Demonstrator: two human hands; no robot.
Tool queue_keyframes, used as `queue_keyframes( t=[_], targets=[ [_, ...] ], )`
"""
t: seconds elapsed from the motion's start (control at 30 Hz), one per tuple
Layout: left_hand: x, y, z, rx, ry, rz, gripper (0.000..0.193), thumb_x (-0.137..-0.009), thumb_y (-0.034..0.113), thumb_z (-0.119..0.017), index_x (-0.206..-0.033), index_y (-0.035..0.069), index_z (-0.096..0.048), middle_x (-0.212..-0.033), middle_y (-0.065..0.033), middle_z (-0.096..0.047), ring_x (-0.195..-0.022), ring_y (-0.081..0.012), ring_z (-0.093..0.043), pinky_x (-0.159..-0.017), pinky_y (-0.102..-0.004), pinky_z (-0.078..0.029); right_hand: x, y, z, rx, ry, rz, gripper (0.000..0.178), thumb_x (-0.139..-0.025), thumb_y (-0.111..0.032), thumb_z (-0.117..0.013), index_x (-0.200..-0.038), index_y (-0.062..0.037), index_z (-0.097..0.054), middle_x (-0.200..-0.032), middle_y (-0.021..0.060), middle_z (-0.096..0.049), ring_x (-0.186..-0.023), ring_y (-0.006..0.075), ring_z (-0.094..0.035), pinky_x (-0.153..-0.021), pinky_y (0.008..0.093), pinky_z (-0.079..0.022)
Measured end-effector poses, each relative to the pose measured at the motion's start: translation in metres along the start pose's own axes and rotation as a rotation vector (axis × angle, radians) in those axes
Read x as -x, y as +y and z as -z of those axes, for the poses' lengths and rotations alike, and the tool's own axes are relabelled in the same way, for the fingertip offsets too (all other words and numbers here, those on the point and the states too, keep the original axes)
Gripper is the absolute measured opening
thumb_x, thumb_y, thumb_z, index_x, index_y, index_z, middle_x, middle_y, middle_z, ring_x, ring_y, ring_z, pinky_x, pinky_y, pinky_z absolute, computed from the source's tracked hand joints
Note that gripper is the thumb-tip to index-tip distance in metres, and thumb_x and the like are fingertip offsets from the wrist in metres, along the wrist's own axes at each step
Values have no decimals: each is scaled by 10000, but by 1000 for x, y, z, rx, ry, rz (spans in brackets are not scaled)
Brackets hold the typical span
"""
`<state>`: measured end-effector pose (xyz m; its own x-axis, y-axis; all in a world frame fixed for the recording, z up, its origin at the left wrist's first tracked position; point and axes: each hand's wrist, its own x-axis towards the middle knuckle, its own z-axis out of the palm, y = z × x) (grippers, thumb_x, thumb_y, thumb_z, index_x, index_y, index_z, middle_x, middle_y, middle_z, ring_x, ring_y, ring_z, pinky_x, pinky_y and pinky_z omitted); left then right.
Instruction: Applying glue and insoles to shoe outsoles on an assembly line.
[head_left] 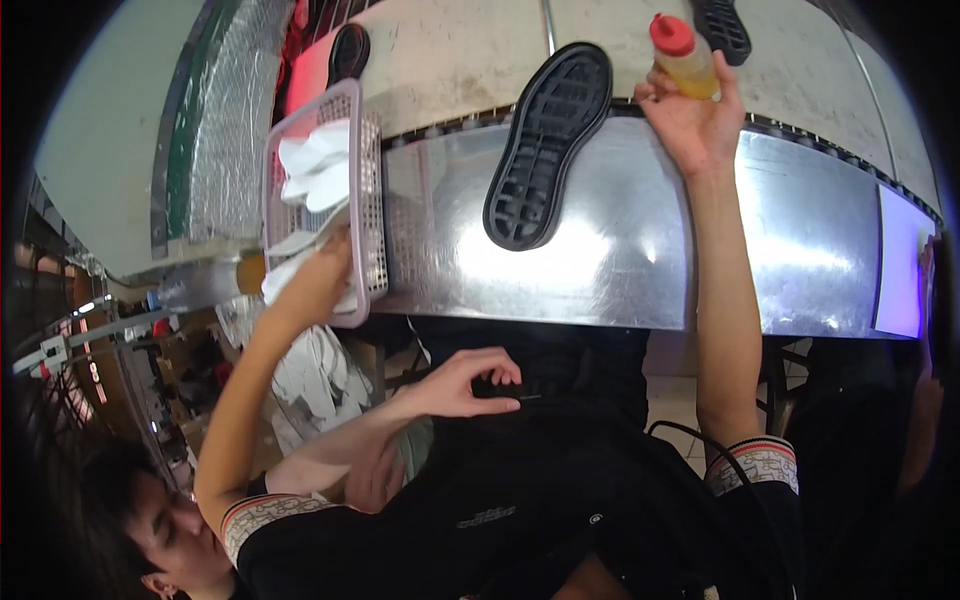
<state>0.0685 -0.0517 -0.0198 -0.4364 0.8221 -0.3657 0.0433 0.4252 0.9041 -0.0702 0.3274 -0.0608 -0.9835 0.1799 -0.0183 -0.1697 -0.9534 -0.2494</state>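
Note:
My right hand [695, 130] reaches over the far edge of the metal shelf, palm up. Its thumb and fingers grip a squeeze bottle [690, 72] with a red cap and yellow liquid inside. Down in a pale lilac plastic basket [372, 215], my left hand [328, 268] has its fingers curled at a white insole-shaped piece [305, 240]; the fingertips are partly hidden. More white pieces [318, 165] are heaped in the basket. Between my hands a black shoe sole [550, 145] lies with its ribbed, hollowed side up, partly over the shelf's far edge.
Beyond the metal shelf [450, 240] runs a pale belt [460, 60] carrying another black sole [722, 30] and a dark sole [348, 52]. A co-worker's hand [470, 385] reaches in close to my body from the left. A white sheet [905, 262] lies at the shelf's right end.

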Motion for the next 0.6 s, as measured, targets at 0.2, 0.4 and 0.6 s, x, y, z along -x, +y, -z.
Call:
queue_keyframes(
  t=[0.2, 0.4, 0.6],
  targets=[
    [6, -11, -2, 95, -157, 286, 240, -776, 170, -784, -956, 41, -690, -813, -5, -598, -742, -88, -531, -641, -240, -413, 2, 15, -14, -55, 11, -7, 426, -891, -376, -554, -1140, -32, -509, -938, 60, -503, -719, 154, -420, -770, 342, -381],
    [10, 2, 1, 171, -11, 318, 257, -737, 210, -816, -906, 39, -724, -826, -21, -654, -724, -82, -586, -628, -208, -446, -1, 11, -5, -51, -2, -30, 411, -892, -401, -534, -1137, -71, -531, -963, 53, -529, -733, 159, -431, -782, 387, -388],
    [12, 2, -7, 243, 87, 369, 267, -686, 164, -839, -880, 23, -722, -813, -21, -660, -706, -82, -587, -612, -205, -464, -5, 9, -7, -63, -120, -53, 463, -887, -356, -554, -1178, -6, -472, -1012, 84, -496, -762, 158, -424, -803, 341, -361]
  ],
)
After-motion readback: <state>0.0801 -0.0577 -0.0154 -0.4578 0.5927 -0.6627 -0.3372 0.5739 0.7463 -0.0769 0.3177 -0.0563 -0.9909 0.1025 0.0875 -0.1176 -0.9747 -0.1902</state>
